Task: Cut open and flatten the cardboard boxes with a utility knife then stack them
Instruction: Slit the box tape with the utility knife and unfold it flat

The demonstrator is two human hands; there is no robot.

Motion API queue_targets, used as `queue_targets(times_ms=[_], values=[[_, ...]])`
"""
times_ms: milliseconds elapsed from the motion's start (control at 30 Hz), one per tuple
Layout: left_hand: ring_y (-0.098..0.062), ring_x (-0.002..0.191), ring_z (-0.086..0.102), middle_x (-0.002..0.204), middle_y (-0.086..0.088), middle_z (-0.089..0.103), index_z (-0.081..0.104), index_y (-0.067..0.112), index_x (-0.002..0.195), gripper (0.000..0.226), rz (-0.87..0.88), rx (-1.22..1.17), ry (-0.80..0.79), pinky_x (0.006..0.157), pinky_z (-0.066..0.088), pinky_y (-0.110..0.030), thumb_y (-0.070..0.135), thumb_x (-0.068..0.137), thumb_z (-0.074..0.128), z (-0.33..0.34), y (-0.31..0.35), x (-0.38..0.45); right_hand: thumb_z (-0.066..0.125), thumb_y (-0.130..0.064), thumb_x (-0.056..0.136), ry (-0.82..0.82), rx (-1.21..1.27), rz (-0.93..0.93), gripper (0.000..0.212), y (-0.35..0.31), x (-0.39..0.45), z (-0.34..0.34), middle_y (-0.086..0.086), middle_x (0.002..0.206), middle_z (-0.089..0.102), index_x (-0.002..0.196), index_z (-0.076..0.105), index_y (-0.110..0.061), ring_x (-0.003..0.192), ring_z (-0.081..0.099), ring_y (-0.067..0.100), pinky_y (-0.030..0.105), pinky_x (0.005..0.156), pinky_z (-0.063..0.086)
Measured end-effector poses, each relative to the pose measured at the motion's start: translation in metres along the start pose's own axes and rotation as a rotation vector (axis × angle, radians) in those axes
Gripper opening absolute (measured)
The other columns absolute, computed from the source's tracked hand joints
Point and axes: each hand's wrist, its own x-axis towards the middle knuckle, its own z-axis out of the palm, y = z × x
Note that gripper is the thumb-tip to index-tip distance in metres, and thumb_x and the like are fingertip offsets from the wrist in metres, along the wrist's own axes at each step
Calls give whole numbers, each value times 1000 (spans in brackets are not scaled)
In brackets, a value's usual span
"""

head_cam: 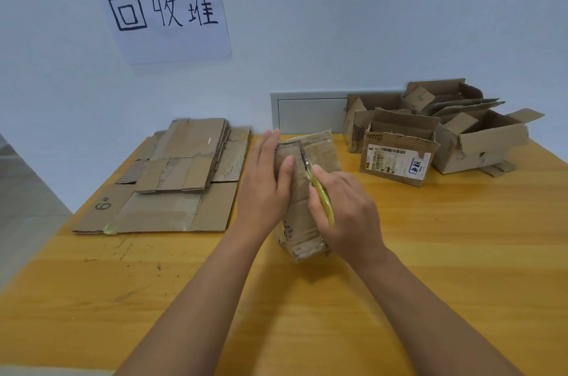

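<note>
A small brown cardboard box stands on the wooden table in the middle of the view. My left hand presses flat against its left side, fingers straight, thumb on top. My right hand grips a yellow-green utility knife, whose blade lies along the seam on the box's top. A stack of flattened cardboard lies on the table to the left.
Several open, torn cardboard boxes crowd the back right of the table, one with a shipping label. A paper sign hangs on the wall above the stack. The table's left edge drops off beside the stack.
</note>
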Motion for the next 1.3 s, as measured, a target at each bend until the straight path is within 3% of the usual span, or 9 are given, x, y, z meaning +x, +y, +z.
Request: queue_targets(times_ms=[67,167,300,567,900,967,1067,1167,1300], values=[[8,135,26,154,4,35,35,23,150,49,7,9,3,103,16,1,34,103,46,0,-1,1,59,-13,94,-9,14,12,31,2,-5,-1,11,102,72,121,64,1,96,66,29,46,81,55],[19,118,28,146,6,39,35,24,149,50,17,22,1,91,21,6,35,102,47,0,0,0,58,-15,95,-5,40,27,30,3,-8,-1,9,105,71,121,63,-1,99,66,28,53,89,52],[6,116,35,139,2,42,38,22,147,49,32,22,11,90,26,3,38,101,46,2,4,-2,58,-15,96,42,56,34,30,2,4,-2,10,107,70,123,61,-1,99,62,23,49,91,52],[4,120,36,141,1,44,41,20,145,48,41,30,29,94,23,4,35,100,47,-1,4,-3,59,-14,95,38,-17,24,31,1,13,4,10,102,71,122,64,0,92,66,27,42,84,53],[9,119,34,142,7,43,37,24,147,49,8,21,16,88,25,5,35,101,49,1,6,-1,57,-15,91,-17,-17,76,31,1,-5,4,13,110,72,116,68,0,111,66,28,57,93,52],[9,114,38,133,14,43,39,25,143,46,-17,-17,37,86,29,3,35,100,52,2,7,-1,58,-14,90,-24,-8,79,31,0,-9,3,13,110,72,115,68,0,111,66,29,57,91,53],[1,107,45,123,11,44,41,23,130,37,-55,-59,79,86,41,-16,35,98,55,3,8,1,57,-13,89,-29,-17,62,31,-1,-14,1,14,110,72,113,68,2,109,67,29,57,90,54],[-7,124,37,141,-1,31,38,21,136,45,-55,-18,46,99,43,-31,36,98,55,5,7,-1,56,-14,89,-35,-19,72,32,1,-14,0,15,110,72,114,68,2,109,67,29,56,90,55],[-14,150,5,161,8,-4,15,33,154,69,-4,69,-80,113,27,-37,45,95,48,7,4,-29,55,-17,91,-55,4,98,33,3,-11,1,15,112,71,115,68,0,111,66,28,55,92,54]])
